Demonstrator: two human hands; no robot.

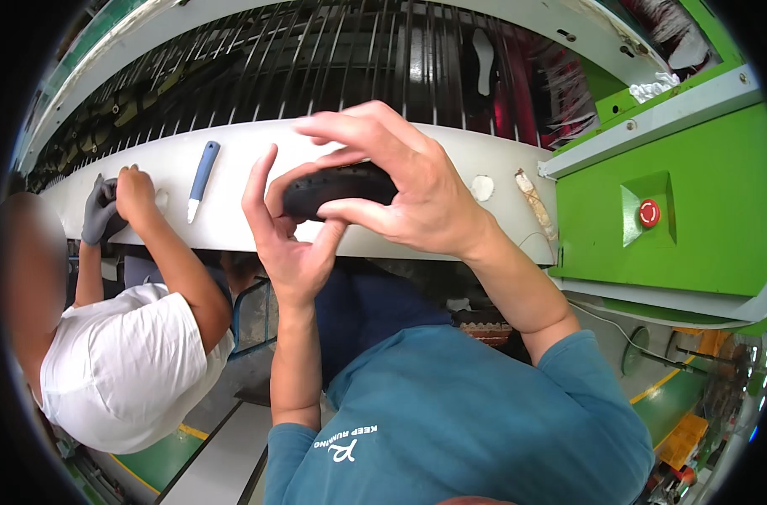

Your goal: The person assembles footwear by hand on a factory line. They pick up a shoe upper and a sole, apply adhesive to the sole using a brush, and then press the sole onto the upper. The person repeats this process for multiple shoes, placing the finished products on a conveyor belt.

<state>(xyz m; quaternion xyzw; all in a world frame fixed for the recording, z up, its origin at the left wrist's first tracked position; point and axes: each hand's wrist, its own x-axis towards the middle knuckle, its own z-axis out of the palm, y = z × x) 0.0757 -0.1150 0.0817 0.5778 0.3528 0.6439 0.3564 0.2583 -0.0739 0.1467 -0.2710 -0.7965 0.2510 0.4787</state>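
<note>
Above the white work surface, a black, oblong, curved piece that looks like a shoe sole (337, 190) is held up between both hands, its rim turned toward me. My left hand (292, 244) grips its left end from below, with the index finger sticking up free. Around the right end, my right hand (409, 181) is closed, thumb along the near side and the other fingers arched over the top. The fingers partly cover both ends. Left of my hands lies a blue-handled tool (204, 177) with a short pale blade.
Behind the white surface (257, 139) runs a rod conveyor (333, 63), with a pale-topped sole (483, 63) on it. A round white piece (482, 188) and a wrapped stick (535, 204) lie at right. Beyond stands a green cabinet with a red button (649, 213). A co-worker (131, 362) sits at left.
</note>
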